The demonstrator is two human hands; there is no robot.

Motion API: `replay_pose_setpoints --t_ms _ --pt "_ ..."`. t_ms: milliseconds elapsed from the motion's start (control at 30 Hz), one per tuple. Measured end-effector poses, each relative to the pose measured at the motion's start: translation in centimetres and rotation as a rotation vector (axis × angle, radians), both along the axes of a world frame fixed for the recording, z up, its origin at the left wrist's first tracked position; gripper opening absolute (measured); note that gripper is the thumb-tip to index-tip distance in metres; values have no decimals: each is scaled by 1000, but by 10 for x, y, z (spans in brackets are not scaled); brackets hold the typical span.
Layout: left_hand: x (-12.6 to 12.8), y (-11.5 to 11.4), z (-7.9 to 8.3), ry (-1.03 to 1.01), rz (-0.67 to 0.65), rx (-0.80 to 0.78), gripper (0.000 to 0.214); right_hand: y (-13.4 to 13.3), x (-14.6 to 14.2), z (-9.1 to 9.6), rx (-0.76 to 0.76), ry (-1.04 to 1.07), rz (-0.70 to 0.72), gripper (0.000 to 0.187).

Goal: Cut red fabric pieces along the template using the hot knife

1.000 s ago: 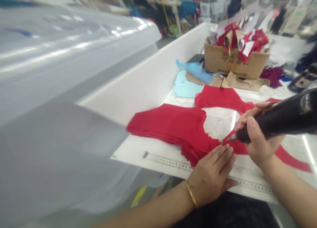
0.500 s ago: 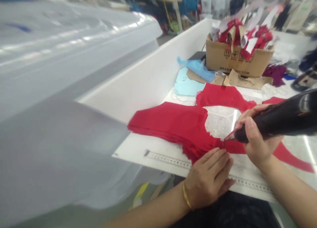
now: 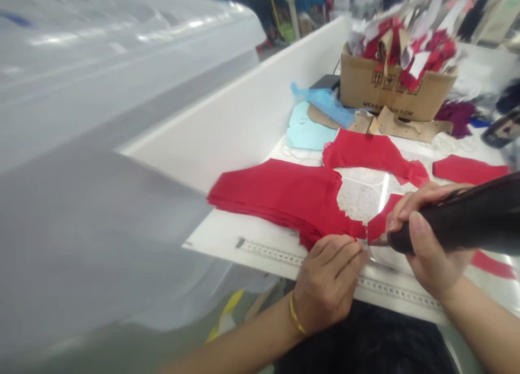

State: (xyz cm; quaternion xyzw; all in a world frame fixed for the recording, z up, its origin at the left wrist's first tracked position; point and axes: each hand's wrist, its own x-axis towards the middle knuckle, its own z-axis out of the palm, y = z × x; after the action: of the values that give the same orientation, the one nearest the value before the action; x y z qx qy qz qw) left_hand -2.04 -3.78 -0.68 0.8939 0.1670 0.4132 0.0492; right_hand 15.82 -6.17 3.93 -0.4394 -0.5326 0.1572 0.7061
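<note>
Red cloth stack [image 3: 280, 187], near-left corner of surface [image 3: 217, 234]: we judge it soft, light, shifty; press flat at narrow tip. Left hand [image 3: 331, 282] curls there, pinch unclear; right hand [image 3: 434, 249] grips black tool [image 3: 471, 217].

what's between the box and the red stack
In the head view: brown strips by the box, a blue scrap, a pale-blue card, and red cloth nearest the red stack.

White wall [image 3: 244, 114] barring the left, carton [image 3: 396, 95] at back, passable room above red fabric [image 3: 280, 190]
</note>
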Motion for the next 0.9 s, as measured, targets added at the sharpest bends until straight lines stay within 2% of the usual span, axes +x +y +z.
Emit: replay_pose_setpoints --t_ms 167,267,367,500,567,700,900 --pt "7 -4 6 15 -152 60 19 5 7 14 48 28 34 20" --pt "19 -5 6 104 -251 122 21 18 20 18 109 60 -38 20" --pt "38 -2 2 205 -261 149 27 38 36 14 154 69 -148 18" --pt "66 12 -5 365 -241 157 65 60 50 9 143 125 -224 17" --pt "76 19 -8 432 -230 154 77 65 52 8 140 130 -261 20" --pt "84 26 -16 467 -241 136 80 67 51 7 126 103 -303 21" --pt "79 24 -25 453 -290 102 80 65 50 4 95 92 -286 22"
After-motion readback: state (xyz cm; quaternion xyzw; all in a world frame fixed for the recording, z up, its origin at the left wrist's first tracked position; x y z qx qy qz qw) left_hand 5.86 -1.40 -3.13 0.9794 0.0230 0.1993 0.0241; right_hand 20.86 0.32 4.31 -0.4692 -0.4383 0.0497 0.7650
